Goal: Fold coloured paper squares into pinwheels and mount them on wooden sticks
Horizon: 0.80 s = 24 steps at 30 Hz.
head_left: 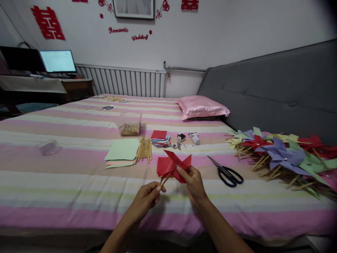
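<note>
A red paper pinwheel (179, 163) is held up over the near side of the bed. My left hand (149, 196) pinches its thin wooden stick (165, 180) close to the lower end. With thumb and fingers, my right hand (193, 182) grips the folded red paper at its centre and right side. Behind the pinwheel lie red paper sheets (160, 165), partly covered by it. To the left are pale green sheets (123, 149) and a row of wooden sticks (144, 149). Black-handled scissors (229, 175) rest to the right, blades pointing away and left.
Finished pinwheels (283, 156) in several colours pile up at the right. Beyond the hands are a clear box of sticks (130, 124), small coloured squares (159, 137), metal fasteners (179, 145) and small boxes (195, 138). A clear lid (49, 147) lies left; a pink pillow (202, 106) sits at the back.
</note>
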Each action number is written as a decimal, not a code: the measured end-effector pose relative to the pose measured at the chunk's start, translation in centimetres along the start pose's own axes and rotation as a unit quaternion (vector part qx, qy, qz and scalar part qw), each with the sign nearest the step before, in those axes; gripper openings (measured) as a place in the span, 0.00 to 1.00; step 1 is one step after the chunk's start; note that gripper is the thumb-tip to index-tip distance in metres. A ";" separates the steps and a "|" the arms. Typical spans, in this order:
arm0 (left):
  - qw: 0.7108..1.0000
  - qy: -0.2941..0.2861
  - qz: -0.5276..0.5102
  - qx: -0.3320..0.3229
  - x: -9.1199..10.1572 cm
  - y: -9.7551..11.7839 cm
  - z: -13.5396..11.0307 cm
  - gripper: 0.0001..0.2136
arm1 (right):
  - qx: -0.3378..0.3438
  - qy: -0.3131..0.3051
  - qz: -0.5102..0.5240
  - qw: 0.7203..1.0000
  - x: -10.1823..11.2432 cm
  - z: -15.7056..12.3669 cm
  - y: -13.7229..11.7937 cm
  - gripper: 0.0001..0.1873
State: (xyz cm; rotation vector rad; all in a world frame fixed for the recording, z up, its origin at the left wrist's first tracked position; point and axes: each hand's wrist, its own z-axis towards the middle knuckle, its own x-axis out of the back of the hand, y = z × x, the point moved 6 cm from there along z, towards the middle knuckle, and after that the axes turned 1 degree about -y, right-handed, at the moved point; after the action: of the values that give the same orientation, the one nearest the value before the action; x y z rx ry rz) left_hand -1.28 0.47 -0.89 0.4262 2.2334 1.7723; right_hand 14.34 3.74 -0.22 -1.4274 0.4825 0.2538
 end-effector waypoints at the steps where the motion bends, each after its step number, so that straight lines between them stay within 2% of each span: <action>1: 1.000 -0.003 -0.001 -0.002 -0.1 0.0 0.0 0.16 | 0.002 0.005 0.000 1.000 0.1 0.0 0.1 0.12; 6: 1.000 0.001 0.003 0.007 -0.2 -0.1 0.0 0.18 | -0.005 0.020 0.010 1.000 0.4 0.1 0.3 0.12; 12: 1.000 0.000 0.012 -0.011 0.0 -0.3 0.3 0.17 | -0.058 0.013 0.028 0.998 0.6 0.3 1.3 0.12; 24: 0.999 0.007 0.036 -0.017 0.0 -0.3 0.2 0.15 | -0.057 -0.013 0.017 0.998 0.4 0.4 1.1 0.12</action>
State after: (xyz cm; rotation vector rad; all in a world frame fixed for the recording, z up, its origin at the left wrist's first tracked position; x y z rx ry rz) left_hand -1.20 0.58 -1.27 0.4948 2.2206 1.8532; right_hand 14.23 4.20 -1.32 -1.5270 0.4767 0.3310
